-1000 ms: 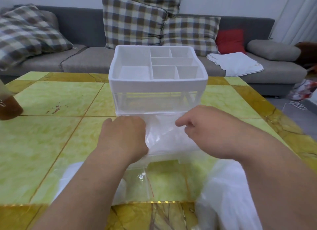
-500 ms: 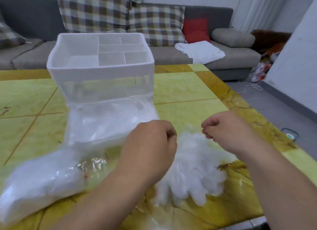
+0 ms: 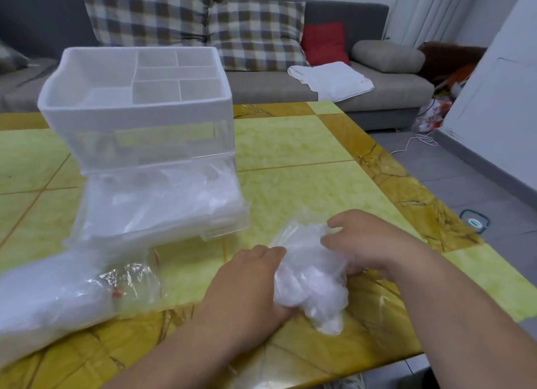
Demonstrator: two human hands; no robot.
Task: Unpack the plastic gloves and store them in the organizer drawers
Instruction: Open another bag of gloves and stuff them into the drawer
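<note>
Two hands close on one wad of plastic gloves point(image 3: 311, 278) at the near right of the worktop point(image 3: 290, 144); the left hand point(image 3: 247, 284) curls round its near-left side, the right hand point(image 3: 366, 240) pinches the film at its far edge. The wad looks feather-light, limp and slippery (thin film slides on itself), so it is probably best gathered whole from underneath; the organizer point(image 3: 136, 118) stands far left, its bottom drawer point(image 3: 162, 208) pulled out and part-filled; a fuller bag point(image 3: 52, 290) lies near left.

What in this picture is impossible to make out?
All in the head view.
- Fingertips of the left hand: hidden under the bundle of gloves.
- Glove count in the open drawer: blurred behind clear plastic.
- Plastic bag, lower left: cut off by the frame edge.
</note>
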